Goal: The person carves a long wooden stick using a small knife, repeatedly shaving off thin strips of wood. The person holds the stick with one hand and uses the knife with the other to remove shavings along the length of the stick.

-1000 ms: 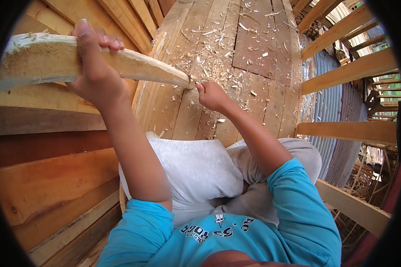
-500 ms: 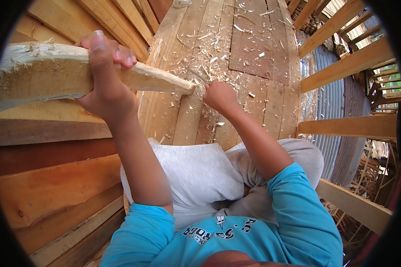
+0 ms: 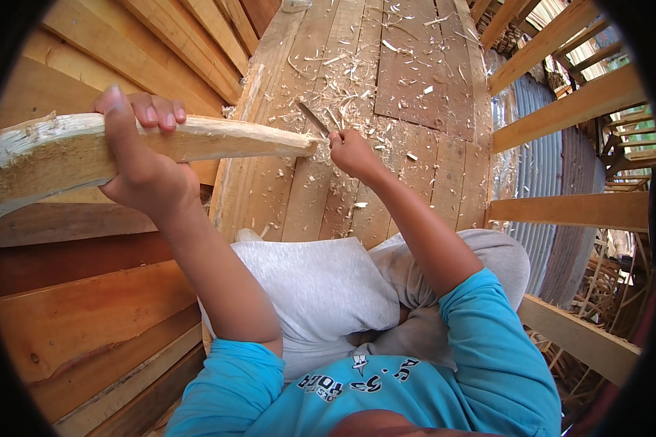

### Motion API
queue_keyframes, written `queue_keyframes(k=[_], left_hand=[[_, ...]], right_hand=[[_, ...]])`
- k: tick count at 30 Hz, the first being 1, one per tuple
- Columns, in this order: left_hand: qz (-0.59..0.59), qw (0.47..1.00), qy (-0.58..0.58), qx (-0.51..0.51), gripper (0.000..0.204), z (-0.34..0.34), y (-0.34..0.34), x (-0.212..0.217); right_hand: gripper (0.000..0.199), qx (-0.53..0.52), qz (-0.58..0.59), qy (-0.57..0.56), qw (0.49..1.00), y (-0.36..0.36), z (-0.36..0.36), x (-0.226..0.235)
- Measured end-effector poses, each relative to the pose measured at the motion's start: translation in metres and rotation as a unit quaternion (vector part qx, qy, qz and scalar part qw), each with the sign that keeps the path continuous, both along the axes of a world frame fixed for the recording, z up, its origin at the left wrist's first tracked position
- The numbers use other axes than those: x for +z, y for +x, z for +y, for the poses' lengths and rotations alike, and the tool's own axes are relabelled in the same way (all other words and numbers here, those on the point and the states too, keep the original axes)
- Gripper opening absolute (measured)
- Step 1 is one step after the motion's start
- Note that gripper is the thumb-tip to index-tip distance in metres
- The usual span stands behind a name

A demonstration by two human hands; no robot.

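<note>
My left hand point(image 3: 142, 149) is wrapped round a long, pale piece of wood point(image 3: 240, 137), roughly hewn and narrowing to a blunt tip on the right. Its thick end runs out of view at the left. My right hand point(image 3: 353, 154) is closed round a knife, whose handle is hidden in the fist. The thin metal blade of the knife point(image 3: 312, 116) points up and to the left, just past the wood's tip. Blade and wood look slightly apart. Curled wood shavings point(image 3: 346, 98) lie around the tip and the blade.
Plank flooring point(image 3: 270, 193) stretches ahead, strewn with shavings. Slanted boards point(image 3: 146, 44) line the left side. At the right stand wooden rails point(image 3: 568, 207) with corrugated metal sheeting point(image 3: 539, 160) beyond them. My crossed legs in grey trousers point(image 3: 306, 277) are close below my hands.
My left hand has shifted left and down, and the wood has turned so it lies more level. My right hand stays nearly in place, with the knife blade showing more broadly.
</note>
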State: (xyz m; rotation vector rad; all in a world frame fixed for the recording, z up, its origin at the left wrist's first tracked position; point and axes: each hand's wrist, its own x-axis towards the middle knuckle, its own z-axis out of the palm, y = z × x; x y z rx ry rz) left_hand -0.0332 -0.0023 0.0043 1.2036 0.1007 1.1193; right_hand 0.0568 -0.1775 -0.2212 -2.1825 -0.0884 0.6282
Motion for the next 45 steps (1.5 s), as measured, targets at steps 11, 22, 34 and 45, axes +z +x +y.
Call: queue_keyframes(k=[11,22,34,45], left_hand=[[-0.008,0.999,-0.012,0.028,0.02,-0.013,-0.002,0.005],[-0.028,1.0,-0.002,-0.013,0.024,-0.013,-0.008,0.005],[-0.05,0.998,-0.013,-0.026,0.025,-0.016,-0.011,0.007],[-0.053,0.998,-0.003,-0.016,0.025,-0.01,-0.013,0.007]], right_hand=[[0.02,-0.236,0.258,0.24,0.906,-0.012,0.007,-0.017],[0.008,-0.35,0.305,0.28,0.84,0.003,0.001,-0.01],[0.009,-0.3,0.334,0.353,0.821,0.011,-0.006,0.006],[0.014,-0.231,0.273,0.334,0.872,0.01,-0.004,0.026]])
